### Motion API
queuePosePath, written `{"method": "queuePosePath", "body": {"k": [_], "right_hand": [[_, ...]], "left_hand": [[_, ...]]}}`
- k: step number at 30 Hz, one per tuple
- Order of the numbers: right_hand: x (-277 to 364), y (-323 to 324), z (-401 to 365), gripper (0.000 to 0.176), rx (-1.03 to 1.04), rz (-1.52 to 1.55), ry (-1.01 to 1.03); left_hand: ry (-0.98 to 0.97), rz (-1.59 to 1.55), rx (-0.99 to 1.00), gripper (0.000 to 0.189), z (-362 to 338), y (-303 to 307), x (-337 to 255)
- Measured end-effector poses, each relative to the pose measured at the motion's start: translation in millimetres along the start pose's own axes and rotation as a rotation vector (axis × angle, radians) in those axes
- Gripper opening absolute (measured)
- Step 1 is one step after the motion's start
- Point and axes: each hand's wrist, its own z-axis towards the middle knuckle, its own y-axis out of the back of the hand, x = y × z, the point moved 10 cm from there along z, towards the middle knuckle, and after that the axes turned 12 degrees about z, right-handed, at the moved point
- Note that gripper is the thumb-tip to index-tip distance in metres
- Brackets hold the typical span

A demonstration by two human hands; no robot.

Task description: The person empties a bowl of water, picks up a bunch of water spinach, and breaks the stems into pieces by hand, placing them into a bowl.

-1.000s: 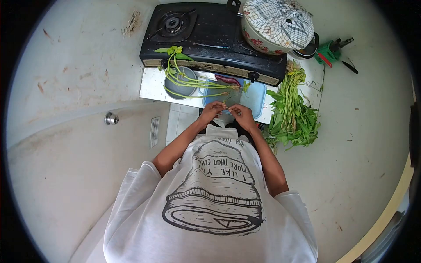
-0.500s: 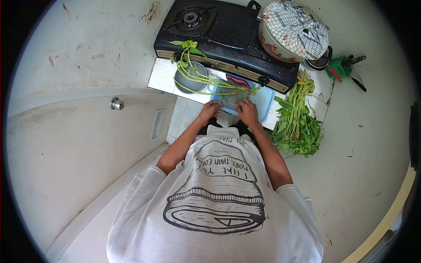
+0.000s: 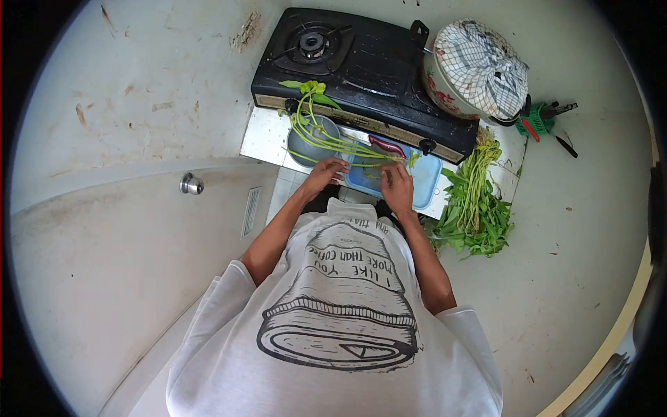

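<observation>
Long green vegetable stems (image 3: 326,142) stretch from the grey bowl (image 3: 306,151) to the blue tray (image 3: 424,187), their leafy tops resting against the stove front. At the tray's left edge, my left hand (image 3: 325,175) has its fingers curled together on a stem. Over the tray, my right hand (image 3: 397,189) is closed, fingertips at the root ends of the stems; the exact grip is partly hidden. A knife (image 3: 388,146) with a dark red handle lies along the tray's far side, just beyond my right hand.
A black gas stove (image 3: 375,66) stands behind the tray, bearing a cloth-covered flowered pot (image 3: 445,83). Right of the tray lies a heap of leafy greens (image 3: 479,201). A green basket (image 3: 533,119) holding utensils sits farther right. A door knob (image 3: 192,183) is at left.
Both hands have shifted slightly; my left fingers now reach over the tray's edge to the stems. My right hand has moved toward the stems' root ends. The whole view has shifted slightly.
</observation>
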Motion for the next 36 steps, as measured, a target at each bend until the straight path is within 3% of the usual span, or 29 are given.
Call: {"method": "queuePosePath", "body": {"k": [5, 14, 23, 31, 36], "right_hand": [[57, -40, 38, 0.018, 0.023, 0.039, 0.154], [87, -103, 62, 0.021, 0.118, -0.113, 0.162], [93, -108, 59, 0.014, 0.057, -0.206, 0.156], [126, -82, 63, 0.012, -0.008, -0.012, 0.168], [155, -70, 63, 0.013, -0.017, 0.031, 0.202]], "left_hand": [[0.037, -0.111, -0.054, 0.032, -5, 39, -25], [0.054, -0.165, -0.096, 0.032, -11, 100, -10], [0.051, -0.207, -0.065, 0.029, -19, 121, -13], [0.04, -0.17, 0.028, 0.038, -29, 110, -43], [-0.042, -0.311, 0.074, 0.038, -39, 93, -76]]}}
